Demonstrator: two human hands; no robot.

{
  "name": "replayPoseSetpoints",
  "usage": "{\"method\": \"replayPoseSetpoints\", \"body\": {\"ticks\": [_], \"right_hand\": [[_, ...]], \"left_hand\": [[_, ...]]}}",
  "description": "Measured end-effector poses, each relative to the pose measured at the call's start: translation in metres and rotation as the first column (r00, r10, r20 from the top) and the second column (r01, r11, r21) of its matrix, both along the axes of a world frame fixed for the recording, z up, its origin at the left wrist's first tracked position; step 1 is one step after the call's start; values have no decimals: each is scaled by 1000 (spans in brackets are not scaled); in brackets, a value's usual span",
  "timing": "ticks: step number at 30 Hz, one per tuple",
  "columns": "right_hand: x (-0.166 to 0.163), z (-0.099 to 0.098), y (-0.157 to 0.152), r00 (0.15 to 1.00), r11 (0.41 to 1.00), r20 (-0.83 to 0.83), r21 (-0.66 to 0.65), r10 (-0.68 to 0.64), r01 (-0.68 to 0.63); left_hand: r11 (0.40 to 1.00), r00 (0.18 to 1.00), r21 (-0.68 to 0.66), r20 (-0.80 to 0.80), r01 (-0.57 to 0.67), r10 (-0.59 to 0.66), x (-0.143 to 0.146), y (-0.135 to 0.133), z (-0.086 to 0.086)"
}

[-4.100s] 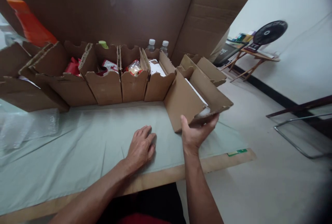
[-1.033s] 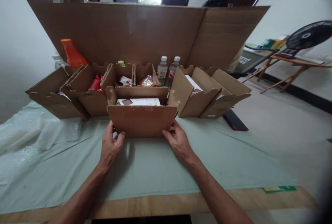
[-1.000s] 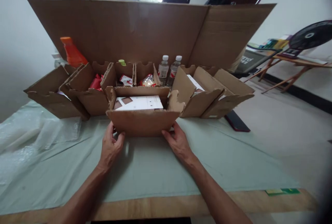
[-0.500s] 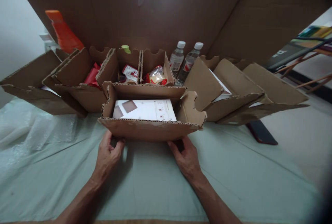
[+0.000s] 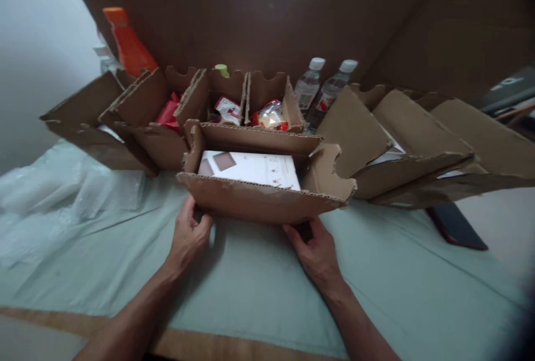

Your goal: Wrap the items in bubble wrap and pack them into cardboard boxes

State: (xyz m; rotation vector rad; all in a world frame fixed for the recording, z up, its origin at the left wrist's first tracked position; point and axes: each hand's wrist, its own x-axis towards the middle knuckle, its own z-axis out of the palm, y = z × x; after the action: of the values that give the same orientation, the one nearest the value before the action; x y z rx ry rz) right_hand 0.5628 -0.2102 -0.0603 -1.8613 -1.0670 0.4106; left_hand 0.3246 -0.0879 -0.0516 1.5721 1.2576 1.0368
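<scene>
In front of me is an open-topped cardboard box [image 5: 267, 205] with notched ends, and inside it lies a white printed carton [image 5: 254, 170]. Both my hands grip its lower front edge from below. At the left end, my left hand [image 5: 190, 235] has its thumb on the near side, while the other fingers are partly hidden beneath. Towards the right end, my right hand [image 5: 315, 249] takes hold the same way, fingertips out of sight under the box. Directly behind stand more cardboard boxes, one with a red and clear snack packet [image 5: 271, 116].
Clear bubble wrap [image 5: 45, 205] lies at left on the green cloth [image 5: 259, 283]. An orange bottle [image 5: 131, 49] and two water bottles [image 5: 309, 85] stand behind the boxes. A dark flat object [image 5: 457, 226] pokes out below the right-hand boxes. A large brown panel [image 5: 259, 10] closes off the back.
My view has turned and tilted slightly, so the whole scene sits further right in the picture. Both hands keep their hold on the box, which looks about the same against its neighbours.
</scene>
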Motion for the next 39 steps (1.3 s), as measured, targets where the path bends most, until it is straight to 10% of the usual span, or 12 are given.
{"method": "replayPoseSetpoints", "body": {"ticks": [11,14,19,27,39], "right_hand": [[-25,19,-40,973,965,175,-188,-150,183],[-72,33,-35,992,988,108,-148,60,-44],[-162,55,61,840,845,-129,-30,526,-534],[-269,52,212,731,818,-503,-78,461,-569],[-163,43,31,846,850,-347,-197,405,-488]], "left_hand": [[990,991,136,135,-24,5,-22,-8,23],[979,989,197,144,-51,22,-52,-31,28],[967,991,228,95,-109,90,-111,-67,13],[936,968,270,-49,-225,247,-182,-95,-3],[938,970,249,29,-240,241,-180,-71,-3]]}}
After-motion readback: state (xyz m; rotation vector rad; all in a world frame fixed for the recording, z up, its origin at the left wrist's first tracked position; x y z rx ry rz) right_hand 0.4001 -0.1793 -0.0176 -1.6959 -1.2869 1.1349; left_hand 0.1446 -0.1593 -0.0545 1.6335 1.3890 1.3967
